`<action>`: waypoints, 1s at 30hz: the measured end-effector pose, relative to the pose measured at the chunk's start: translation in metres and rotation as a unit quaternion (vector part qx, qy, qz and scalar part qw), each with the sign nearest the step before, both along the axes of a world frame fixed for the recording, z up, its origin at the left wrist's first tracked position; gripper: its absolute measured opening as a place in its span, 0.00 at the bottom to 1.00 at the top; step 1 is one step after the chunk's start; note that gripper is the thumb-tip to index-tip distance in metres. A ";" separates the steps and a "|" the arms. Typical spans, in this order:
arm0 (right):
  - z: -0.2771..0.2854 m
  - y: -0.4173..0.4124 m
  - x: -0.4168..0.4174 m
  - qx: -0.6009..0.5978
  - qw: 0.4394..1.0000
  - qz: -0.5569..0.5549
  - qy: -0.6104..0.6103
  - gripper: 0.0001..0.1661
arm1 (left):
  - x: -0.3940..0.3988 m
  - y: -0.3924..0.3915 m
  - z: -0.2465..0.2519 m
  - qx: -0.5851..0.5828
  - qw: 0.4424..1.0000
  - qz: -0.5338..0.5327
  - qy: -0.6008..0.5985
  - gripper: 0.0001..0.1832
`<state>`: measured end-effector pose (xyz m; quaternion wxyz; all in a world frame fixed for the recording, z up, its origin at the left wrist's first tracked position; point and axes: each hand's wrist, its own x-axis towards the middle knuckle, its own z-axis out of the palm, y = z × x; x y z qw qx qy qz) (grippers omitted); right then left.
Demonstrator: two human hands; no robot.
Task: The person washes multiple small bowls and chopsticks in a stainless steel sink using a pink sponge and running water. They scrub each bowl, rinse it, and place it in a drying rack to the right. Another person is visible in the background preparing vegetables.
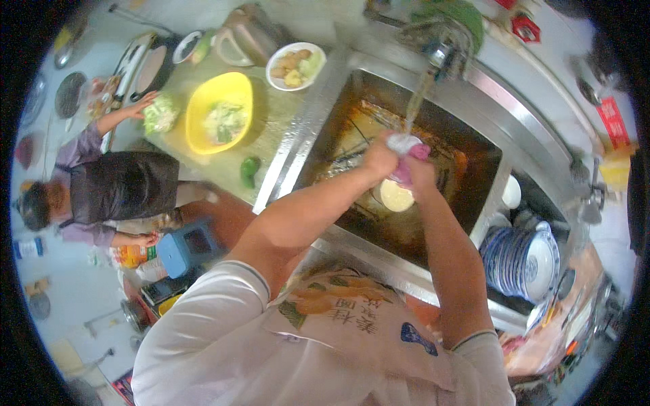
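Observation:
Over a stainless steel sink (431, 243), my left hand (382, 157) and my right hand (422, 177) both grip a pink and white cloth (406, 163). It is bunched between them. A stream of water (415, 101) runs down from the metal tap (437, 53) onto the cloth's white end. Just below the cloth shows a pale yellow round object (397, 196), perhaps a bowl; my hands partly hide it. Brownish liquid and dark, thin objects lie in the sink, too blurred to name.
Left of the sink, a counter holds a yellow basin (193, 119) of cut greens, a white bowl (292, 86) of food and a green pepper (249, 171). Beyond it a co-worker (122, 188) touches a cabbage (161, 114). Stacked blue-and-white plates (542, 269) stand at right.

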<state>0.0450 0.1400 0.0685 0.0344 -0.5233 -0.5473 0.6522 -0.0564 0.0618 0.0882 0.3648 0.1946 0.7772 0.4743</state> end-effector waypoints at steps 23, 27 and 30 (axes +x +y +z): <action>0.062 -0.023 0.072 -0.054 0.968 -0.070 0.236 0.44 | -0.005 -0.038 -0.025 0.052 0.795 -0.024 -0.604 0.24; 0.065 -0.010 0.049 -0.019 0.981 0.017 0.193 0.37 | -0.008 -0.029 -0.041 -0.011 0.798 -0.060 -0.600 0.23; 0.025 0.004 0.036 -0.122 0.981 -0.042 0.145 0.28 | -0.004 -0.017 -0.024 -0.017 0.893 0.018 -0.450 0.22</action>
